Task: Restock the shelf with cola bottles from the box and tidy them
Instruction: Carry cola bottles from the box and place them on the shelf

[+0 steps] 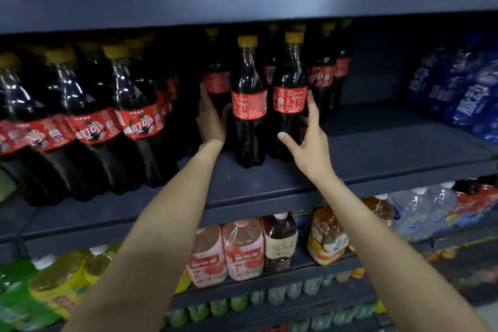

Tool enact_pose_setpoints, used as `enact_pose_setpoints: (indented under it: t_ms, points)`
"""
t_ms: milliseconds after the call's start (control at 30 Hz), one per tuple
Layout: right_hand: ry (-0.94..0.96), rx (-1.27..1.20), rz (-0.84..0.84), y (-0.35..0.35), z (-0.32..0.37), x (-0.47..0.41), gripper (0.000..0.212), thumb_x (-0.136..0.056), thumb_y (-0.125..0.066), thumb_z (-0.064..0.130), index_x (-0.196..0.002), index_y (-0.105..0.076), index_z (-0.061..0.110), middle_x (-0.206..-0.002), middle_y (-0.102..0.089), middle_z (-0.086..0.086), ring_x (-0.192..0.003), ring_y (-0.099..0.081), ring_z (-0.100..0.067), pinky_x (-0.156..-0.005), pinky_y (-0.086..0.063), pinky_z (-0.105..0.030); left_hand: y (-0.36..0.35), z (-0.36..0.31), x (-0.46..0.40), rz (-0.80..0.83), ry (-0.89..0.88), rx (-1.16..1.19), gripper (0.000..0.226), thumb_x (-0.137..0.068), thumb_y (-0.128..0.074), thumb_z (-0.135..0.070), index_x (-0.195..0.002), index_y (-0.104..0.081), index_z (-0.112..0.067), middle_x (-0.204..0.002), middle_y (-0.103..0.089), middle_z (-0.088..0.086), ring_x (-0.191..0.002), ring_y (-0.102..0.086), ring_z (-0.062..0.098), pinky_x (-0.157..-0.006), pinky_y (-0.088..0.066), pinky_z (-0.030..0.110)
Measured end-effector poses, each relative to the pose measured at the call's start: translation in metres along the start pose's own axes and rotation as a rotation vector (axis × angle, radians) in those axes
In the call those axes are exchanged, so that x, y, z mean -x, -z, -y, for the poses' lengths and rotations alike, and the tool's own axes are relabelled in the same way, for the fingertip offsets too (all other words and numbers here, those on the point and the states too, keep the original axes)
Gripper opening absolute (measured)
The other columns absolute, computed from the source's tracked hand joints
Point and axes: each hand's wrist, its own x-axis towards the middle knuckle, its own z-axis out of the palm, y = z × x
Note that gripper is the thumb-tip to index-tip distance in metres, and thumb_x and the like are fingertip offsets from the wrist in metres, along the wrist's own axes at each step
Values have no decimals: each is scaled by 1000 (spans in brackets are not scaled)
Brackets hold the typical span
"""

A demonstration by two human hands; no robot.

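Note:
Several small cola bottles with yellow caps and red labels stand in rows on the dark middle shelf [377, 153]. Two stand at the front: one [249, 105] on the left, one [289, 97] on the right. My left hand [211, 118] lies flat against the left side of the group, fingers straight up beside a rear bottle [216, 81]. My right hand [307, 140] is at the right front bottle, thumb spread across its lower front and fingers straight along its right side. The box is not in view.
Large cola bottles [89, 121] fill the shelf's left part. Blue-wrapped bottle packs [463, 89] sit at its right end, with bare shelf between them and the small colas. Other drinks fill the shelf above [242, 0] and the shelves below [242, 245].

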Motion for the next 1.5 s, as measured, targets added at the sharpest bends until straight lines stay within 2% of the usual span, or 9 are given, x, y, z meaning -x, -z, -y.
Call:
enact_pose_setpoints:
  t_ms: [133, 367, 500, 633, 767, 1033, 1167, 1367, 1500]
  points:
    - [3, 60, -52, -8, -3, -2, 95, -86, -69, 19, -150, 0, 36, -149, -40, -2, -136, -37, -18, -108, -33, -35, -11, 6, -14, 4, -21, 8, 73, -96, -54, -22, -152, -7, -12, -154, -28, 15, -133, -39, 33, -103, -32, 43]
    - [-76, 194, -132, -4, -2, -4, 94, -88, -66, 19, -150, 2, 36, -147, -43, -5, -130, -45, -26, -100, -42, -51, -9, 5, -14, 39, 70, 44, 67, -96, -49, -16, -152, -11, -13, -156, -20, 17, -141, -26, 34, -111, -25, 41]
    - [-105, 283, -199, 5, -4, -5, 92, -87, -66, 19, -151, -1, 30, -134, -54, -10, -119, -50, -33, -97, -43, -52, 17, -15, 25, -94, 123, 301, 48, -103, -30, -39, -143, -39, -16, -149, -35, 8, -138, -32, 22, -107, -20, 19]
    - [-147, 291, -187, 11, -7, -8, 92, -87, -67, 18, -150, 0, 33, -130, -57, -10, -114, -53, -33, -94, -45, -48, 37, -21, 76, 74, -66, 395, 75, -81, -44, -68, -143, -31, -28, -141, -39, -7, -126, -43, 11, -102, -37, 29]
    - [-147, 261, -160, 15, -8, -10, 92, -87, -66, 17, -149, -1, 34, -131, -56, -11, -118, -52, -31, -92, -44, -45, 29, -16, 80, 171, -172, 56, 94, -73, -78, -42, -147, -21, -26, -142, -40, 6, -119, -51, 25, -92, -51, 45]
    - [-168, 282, -167, 23, -7, -19, 93, -86, -67, 13, -150, -2, 31, -124, -59, -15, -106, -59, -30, -83, -47, -40, -22, -29, 32, 129, 22, 71, 85, -83, -71, -26, -150, -19, -21, -148, -32, 15, -136, -34, 33, -108, -32, 47]
    - [-199, 304, -174, 30, -12, -22, 93, -87, -65, 13, -150, 1, 29, -118, -60, -15, -105, -58, -32, -82, -49, -44, -39, -31, 20, 125, 31, 72, 85, -83, -71, -21, -150, -19, -19, -144, -33, 17, -132, -38, 35, -107, -35, 44]
    - [-221, 187, 41, 57, -15, -10, 101, -85, -68, 18, -149, 8, 35, -155, -24, -13, -137, -31, -34, -106, -36, -53, -46, -48, 28, 110, 198, 51, 96, -83, -71, -16, -152, -5, -11, -155, -18, 19, -143, -18, 33, -116, -18, 37]
    - [-227, 239, 184, 96, -15, 8, 87, -89, -64, 23, -152, -2, 25, -158, -10, -15, -143, -17, -34, -114, -24, -51, -40, -91, 64, 95, 359, -20, 103, -83, -69, -19, -149, 7, 0, -154, -16, 25, -142, -15, 36, -115, -12, 37]
